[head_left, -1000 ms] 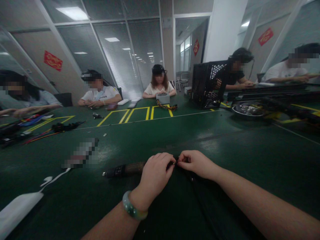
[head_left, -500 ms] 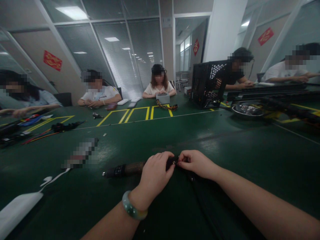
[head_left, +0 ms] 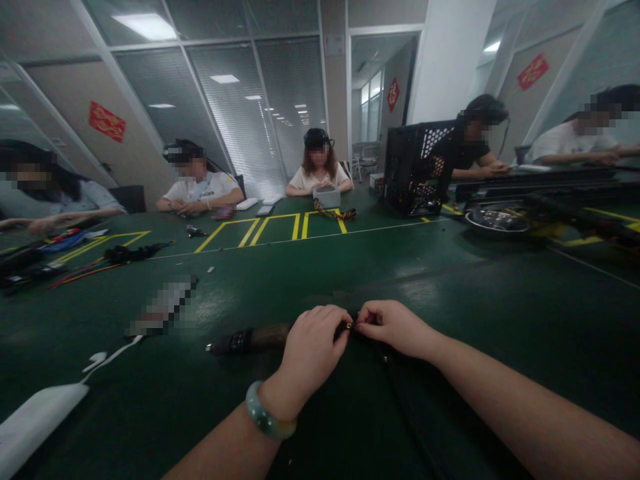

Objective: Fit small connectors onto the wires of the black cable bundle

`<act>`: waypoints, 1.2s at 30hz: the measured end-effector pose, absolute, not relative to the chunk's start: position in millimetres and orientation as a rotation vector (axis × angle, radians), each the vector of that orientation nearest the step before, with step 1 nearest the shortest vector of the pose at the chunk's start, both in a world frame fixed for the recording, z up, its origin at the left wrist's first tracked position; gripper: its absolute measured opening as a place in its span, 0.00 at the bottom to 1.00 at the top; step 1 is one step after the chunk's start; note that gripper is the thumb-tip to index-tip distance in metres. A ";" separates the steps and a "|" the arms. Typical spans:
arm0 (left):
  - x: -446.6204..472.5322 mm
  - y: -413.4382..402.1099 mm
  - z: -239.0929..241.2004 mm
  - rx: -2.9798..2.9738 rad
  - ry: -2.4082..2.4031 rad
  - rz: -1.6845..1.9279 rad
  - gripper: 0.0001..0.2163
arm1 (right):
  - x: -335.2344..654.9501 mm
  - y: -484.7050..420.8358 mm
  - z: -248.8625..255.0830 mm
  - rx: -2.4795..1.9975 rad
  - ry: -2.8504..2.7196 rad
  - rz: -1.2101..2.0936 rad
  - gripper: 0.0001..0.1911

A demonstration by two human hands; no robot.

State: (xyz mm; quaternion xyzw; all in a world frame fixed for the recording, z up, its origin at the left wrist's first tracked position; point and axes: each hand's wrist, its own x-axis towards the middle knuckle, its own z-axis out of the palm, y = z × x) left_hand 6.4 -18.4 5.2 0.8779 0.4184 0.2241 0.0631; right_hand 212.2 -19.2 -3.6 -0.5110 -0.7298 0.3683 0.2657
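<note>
My left hand (head_left: 313,347) and my right hand (head_left: 393,327) meet at the middle of the near table edge. Fingertips of both pinch a black cable end with a small brass-coloured metal pin (head_left: 349,326) between them. From my left hand a thick black and brown sleeved cable (head_left: 250,340) runs left along the mat, ending in a small metal tip. Thin black wires (head_left: 395,387) trail from my right hand toward me. A pale green bangle (head_left: 270,411) circles my left wrist.
A green mat with yellow outlines covers the long table. Co-workers sit around it, with cable bundles at left, a blurred object (head_left: 163,305), a grey box (head_left: 326,197), a black mesh crate (head_left: 415,170) and a metal dish (head_left: 496,221). A white sheet (head_left: 40,427) lies near left.
My fingers have closed in around the small pin, covering more of the black cable end than half a second ago. The sleeved cable stays in about the same place.
</note>
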 end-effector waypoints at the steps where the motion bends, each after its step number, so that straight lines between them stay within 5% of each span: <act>1: 6.5 -18.6 5.0 2.649 1.271 0.680 0.09 | 212.0 -19.2 -3.4 -1.381 -1.971 0.989 0.07; 36: 6.8 -18.6 5.3 2.639 1.303 0.668 0.08 | 211.9 -19.9 -2.5 -1.375 -1.965 0.981 0.07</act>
